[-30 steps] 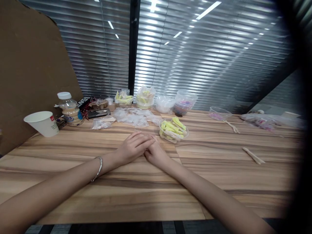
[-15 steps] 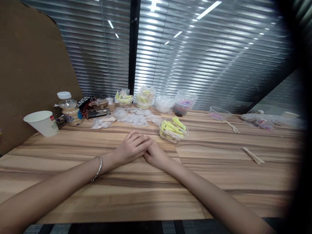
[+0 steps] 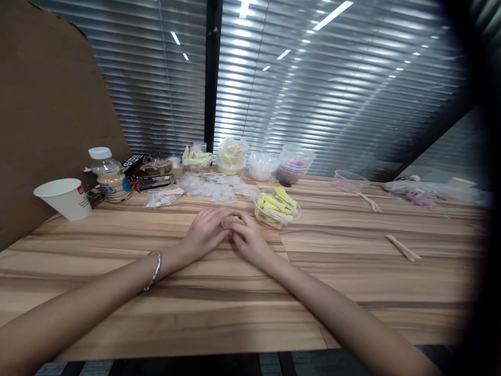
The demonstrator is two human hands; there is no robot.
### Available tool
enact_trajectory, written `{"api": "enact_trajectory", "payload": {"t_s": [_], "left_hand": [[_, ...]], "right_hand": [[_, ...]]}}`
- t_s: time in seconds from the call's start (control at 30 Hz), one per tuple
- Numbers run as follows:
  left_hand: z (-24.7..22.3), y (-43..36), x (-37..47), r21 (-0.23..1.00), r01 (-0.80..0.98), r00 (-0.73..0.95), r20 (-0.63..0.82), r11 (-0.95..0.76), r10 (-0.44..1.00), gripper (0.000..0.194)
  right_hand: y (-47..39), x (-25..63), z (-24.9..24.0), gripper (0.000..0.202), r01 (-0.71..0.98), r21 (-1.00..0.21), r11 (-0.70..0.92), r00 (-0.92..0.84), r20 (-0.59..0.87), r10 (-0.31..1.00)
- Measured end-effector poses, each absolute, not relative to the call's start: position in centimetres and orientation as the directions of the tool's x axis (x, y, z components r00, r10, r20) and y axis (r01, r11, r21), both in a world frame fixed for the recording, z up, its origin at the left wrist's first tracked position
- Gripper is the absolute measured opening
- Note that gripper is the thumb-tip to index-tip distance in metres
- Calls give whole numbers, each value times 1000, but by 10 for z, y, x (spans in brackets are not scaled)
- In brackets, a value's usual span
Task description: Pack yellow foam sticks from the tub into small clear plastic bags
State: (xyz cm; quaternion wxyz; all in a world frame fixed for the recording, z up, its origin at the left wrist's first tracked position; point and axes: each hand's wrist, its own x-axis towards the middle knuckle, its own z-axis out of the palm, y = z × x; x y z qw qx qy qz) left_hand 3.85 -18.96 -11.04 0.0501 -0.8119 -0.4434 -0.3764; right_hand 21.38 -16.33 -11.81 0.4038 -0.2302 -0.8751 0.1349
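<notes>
A wooden table [image 3: 352, 282] with a striped grain runs across the view, backed by closed window blinds [image 3: 313, 89] and, at the left, a leaning sheet of brown cardboard [image 3: 50, 115]. From the left, the table carries a white paper cup [image 3: 64, 197] lying tilted, a small bottle [image 3: 107, 174] with a white cap, and a scatter of small clear bags [image 3: 211, 188] in front of a row of covered tubs at the back edge. Near the table centre the two hands meet. The left hand [image 3: 203, 235], with a bracelet [image 3: 153, 271] on its wrist, rests palm down with the fingers gently curled. The right hand [image 3: 250, 241] lies just beside it, fingers likewise half curled, and the fingertips of both hands converge on a small clear piece [image 3: 227, 223] that appears to be one of the transparent bags; its outline is too faint to confirm. Neither hand closes into a full grip, and the contact reads as a light pinch from both sides. Judged from this posture, the step in hand is the handling or opening of that clear piece, which calls for a fine fingertip hold on thin, slippery film. Just right of the hands stands a clear bowl [image 3: 277, 209] of yellow-green pieces. Further right lie a wooden stick [image 3: 402, 247], a second clear dish [image 3: 348, 181] and more plastic wrapping [image 3: 422, 193].
</notes>
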Motion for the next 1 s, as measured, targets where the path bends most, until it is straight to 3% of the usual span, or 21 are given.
{"api": "enact_trajectory", "payload": {"t_s": [0.1, 0.17, 0.27, 0.33, 0.47, 0.57, 0.73, 1.0], "left_hand": [[-106, -187, 37, 478, 722, 133, 612, -499, 779, 46], [-103, -186, 37, 569, 682, 50, 590, -460, 805, 46], [-100, -187, 38, 619, 639, 25, 577, -457, 816, 45], [-99, -188, 39, 629, 628, 34, 567, -459, 823, 45], [-100, -187, 39, 679, 580, 21, 540, -450, 841, 46], [-101, -184, 38, 730, 520, -13, 527, -445, 850, 46], [-99, -185, 39, 772, 456, 8, 494, -443, 869, 43], [-95, -188, 38, 716, 495, 144, 491, -492, 859, 50]], "right_hand": [[-163, 220, -112, 43, 417, -348, 840, -502, 682, 532], [-162, 225, -105, 45, 515, -228, 826, -501, 702, 506], [-158, 235, -93, 43, 639, -9, 769, -536, 712, 454], [-154, 241, -85, 41, 730, 60, 681, -504, 721, 476], [-138, 255, -77, 38, 871, 61, 487, -373, 728, 576], [-126, 264, -80, 39, 896, 87, 435, -369, 689, 624], [-121, 270, -84, 36, 858, 137, 496, -465, 616, 635], [-123, 269, -81, 32, 821, 143, 554, -508, 627, 591]]}}
